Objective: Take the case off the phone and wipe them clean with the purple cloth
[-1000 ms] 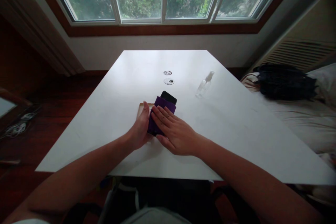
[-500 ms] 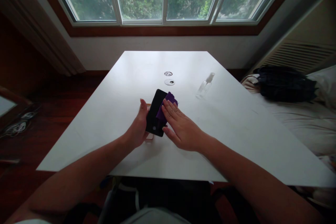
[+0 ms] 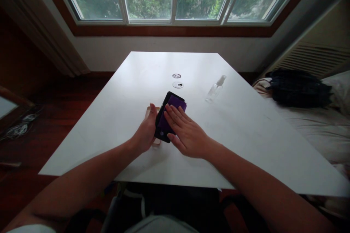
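My left hand (image 3: 144, 131) grips the left edge of a black smartphone (image 3: 161, 134), its thumb along the side. The phone is tilted above the table, with a round button near its lower end. A purple cloth (image 3: 176, 102) covers much of the phone's face. My right hand (image 3: 188, 133) lies on this cloth, fingers stretched out flat and pressing it against the phone. Beneath the phone and my left hand, a thin gold-edged item like a phone case (image 3: 156, 142) lies on the table, mostly hidden.
A clear spray bottle (image 3: 215, 90) is on the white table (image 3: 246, 142), right of the phone. Two round inset discs, a far one (image 3: 176, 75) and a nearer one (image 3: 178, 85), sit beyond it. A dark bundle (image 3: 299, 87) rests on the bed at right.
The purple cloth and my right hand shifted to the phone's right edge, then back left across its face. My left hand keeps its grip, and the phone's angle has turned slightly.
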The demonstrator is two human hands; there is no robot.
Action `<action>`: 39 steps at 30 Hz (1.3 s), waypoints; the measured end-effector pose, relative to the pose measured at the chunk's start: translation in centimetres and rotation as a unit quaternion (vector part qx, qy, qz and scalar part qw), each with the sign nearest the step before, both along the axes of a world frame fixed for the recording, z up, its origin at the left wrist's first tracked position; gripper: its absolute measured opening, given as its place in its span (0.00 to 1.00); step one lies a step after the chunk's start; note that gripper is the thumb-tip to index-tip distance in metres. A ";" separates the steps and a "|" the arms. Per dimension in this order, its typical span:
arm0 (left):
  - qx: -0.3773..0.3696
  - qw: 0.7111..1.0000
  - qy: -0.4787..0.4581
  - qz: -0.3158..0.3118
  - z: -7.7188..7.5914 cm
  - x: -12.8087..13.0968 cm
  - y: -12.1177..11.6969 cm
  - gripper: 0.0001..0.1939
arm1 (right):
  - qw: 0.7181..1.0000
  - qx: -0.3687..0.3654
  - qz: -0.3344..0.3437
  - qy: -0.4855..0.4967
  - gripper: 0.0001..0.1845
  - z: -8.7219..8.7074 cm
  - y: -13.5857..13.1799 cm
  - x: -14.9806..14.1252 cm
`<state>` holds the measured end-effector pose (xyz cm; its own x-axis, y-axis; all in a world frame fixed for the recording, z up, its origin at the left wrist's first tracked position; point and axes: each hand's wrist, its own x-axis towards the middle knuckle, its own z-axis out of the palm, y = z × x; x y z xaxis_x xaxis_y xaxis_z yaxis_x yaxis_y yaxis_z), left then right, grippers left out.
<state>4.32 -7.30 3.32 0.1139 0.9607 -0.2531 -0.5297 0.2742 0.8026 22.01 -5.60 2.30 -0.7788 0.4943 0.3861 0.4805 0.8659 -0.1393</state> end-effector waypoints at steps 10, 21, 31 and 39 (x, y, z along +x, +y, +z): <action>-0.013 1.000 -0.007 -0.007 0.5 -0.4 0.0 0.36 | 0.998 -0.021 -0.020 0.053 0.40 -0.1 0.5 1.2; -0.142 0.988 0.000 -0.056 0.5 -0.5 0.1 0.46 | 0.987 -0.068 0.142 -0.029 0.37 0.4 -2.4 -1.0; -0.023 0.995 0.001 -0.095 0.2 1.1 -0.8 0.41 | 1.000 -0.005 0.002 0.030 0.38 -0.1 0.7 1.1; -0.030 0.994 0.004 -0.109 0.3 0.5 -1.1 0.46 | 0.995 -0.023 -0.080 0.053 0.37 -0.3 2.3 2.7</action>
